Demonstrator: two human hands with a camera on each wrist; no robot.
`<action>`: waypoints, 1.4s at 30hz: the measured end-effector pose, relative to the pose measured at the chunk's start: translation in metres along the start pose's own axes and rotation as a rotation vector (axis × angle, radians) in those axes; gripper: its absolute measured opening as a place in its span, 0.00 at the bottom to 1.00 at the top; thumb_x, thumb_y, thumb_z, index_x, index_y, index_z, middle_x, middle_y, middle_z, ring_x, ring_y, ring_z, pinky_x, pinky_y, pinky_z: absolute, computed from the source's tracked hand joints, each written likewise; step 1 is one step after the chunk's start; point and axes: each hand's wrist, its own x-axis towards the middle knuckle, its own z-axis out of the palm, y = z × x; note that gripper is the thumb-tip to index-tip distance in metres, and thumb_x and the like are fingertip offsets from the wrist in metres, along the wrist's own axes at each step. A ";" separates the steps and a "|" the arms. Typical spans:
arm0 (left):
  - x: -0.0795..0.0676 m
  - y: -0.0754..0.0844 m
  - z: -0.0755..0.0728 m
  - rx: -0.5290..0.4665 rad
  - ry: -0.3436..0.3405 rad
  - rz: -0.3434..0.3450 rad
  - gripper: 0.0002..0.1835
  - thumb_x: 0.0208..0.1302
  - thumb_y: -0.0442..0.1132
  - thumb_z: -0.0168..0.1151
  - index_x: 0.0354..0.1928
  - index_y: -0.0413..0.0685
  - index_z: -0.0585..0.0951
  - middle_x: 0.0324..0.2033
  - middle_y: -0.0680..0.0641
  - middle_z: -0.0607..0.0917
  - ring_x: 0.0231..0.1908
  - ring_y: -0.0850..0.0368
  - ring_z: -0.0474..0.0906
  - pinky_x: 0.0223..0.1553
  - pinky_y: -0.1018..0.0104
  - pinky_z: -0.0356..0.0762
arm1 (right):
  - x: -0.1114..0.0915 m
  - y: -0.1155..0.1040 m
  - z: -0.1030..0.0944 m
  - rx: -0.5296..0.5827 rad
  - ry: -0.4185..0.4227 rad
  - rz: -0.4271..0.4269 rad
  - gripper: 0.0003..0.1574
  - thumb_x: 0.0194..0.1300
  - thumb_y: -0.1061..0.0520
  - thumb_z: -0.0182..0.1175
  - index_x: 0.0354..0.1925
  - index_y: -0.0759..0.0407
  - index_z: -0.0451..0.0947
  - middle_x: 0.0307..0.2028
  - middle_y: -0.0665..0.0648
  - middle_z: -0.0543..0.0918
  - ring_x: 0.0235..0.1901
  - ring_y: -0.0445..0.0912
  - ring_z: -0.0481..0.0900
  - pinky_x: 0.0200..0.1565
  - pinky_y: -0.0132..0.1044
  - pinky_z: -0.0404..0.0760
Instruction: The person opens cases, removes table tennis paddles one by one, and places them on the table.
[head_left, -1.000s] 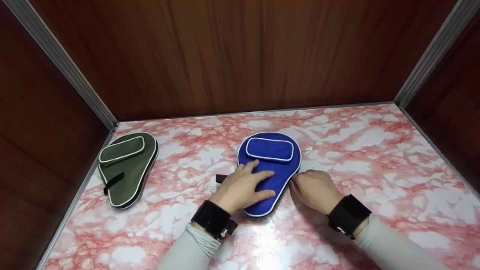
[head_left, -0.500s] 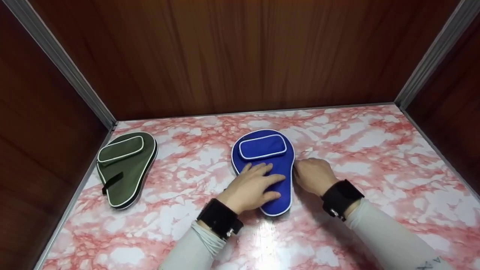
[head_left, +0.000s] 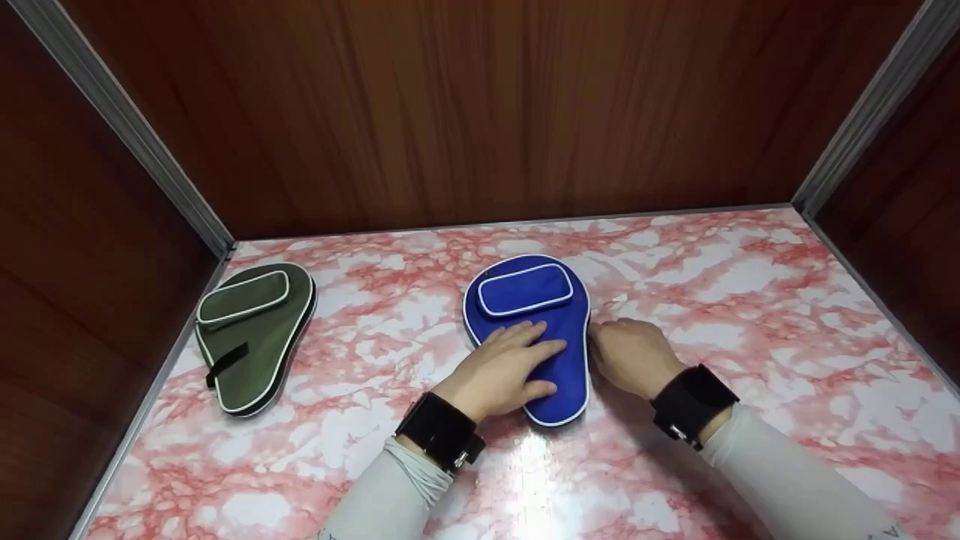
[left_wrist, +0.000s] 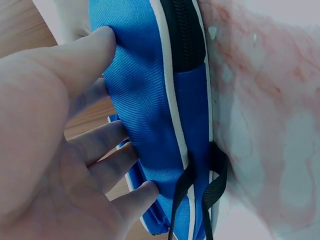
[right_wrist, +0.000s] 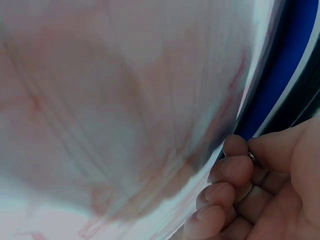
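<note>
The head camera looks forward and down from above, covering tabletop [head_left: 375, 360] and rear panel [head_left: 495, 112]. The left-wrist camera, close in, faces the side of the blue case [head_left: 566, 319] past the left hand [head_left: 499, 375]. The right-wrist camera looks closely at tabletop beside the right hand [head_left: 637, 356]. All views share the blue case.

"What do we count on the counter [head_left: 390, 345]?"

"One green case [head_left: 262, 341] near the left edge and one blue case [head_left: 570, 319] nearer the middle: two cases, with one pocket [head_left: 525, 290] each."

"And besides those?"

"We have one left hand [head_left: 495, 373], one right hand [head_left: 636, 358], two black wristbands [head_left: 436, 431], two pale sleeves [head_left: 386, 491]."
</note>
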 end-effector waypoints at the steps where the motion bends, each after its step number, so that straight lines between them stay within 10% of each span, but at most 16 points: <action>1: 0.000 0.000 0.000 0.001 0.003 0.002 0.35 0.80 0.53 0.68 0.83 0.55 0.73 0.83 0.40 0.67 0.84 0.43 0.57 0.82 0.41 0.54 | -0.001 -0.001 -0.001 -0.001 -0.001 -0.003 0.10 0.69 0.63 0.66 0.30 0.57 0.77 0.24 0.61 0.85 0.29 0.61 0.86 0.32 0.58 0.84; 32: -0.001 -0.003 0.006 0.027 0.044 0.034 0.35 0.79 0.53 0.68 0.82 0.54 0.74 0.82 0.39 0.68 0.83 0.43 0.60 0.82 0.43 0.56 | -0.034 -0.017 -0.008 0.040 -0.018 -0.080 0.12 0.69 0.64 0.69 0.30 0.55 0.78 0.23 0.57 0.82 0.28 0.57 0.82 0.29 0.55 0.81; 42: 0.003 0.002 0.014 0.237 0.146 -0.016 0.36 0.77 0.66 0.64 0.80 0.62 0.77 0.72 0.42 0.77 0.70 0.43 0.73 0.73 0.46 0.69 | -0.024 -0.010 -0.006 0.089 -0.042 -0.032 0.13 0.74 0.61 0.66 0.30 0.53 0.79 0.24 0.56 0.84 0.28 0.57 0.85 0.30 0.56 0.82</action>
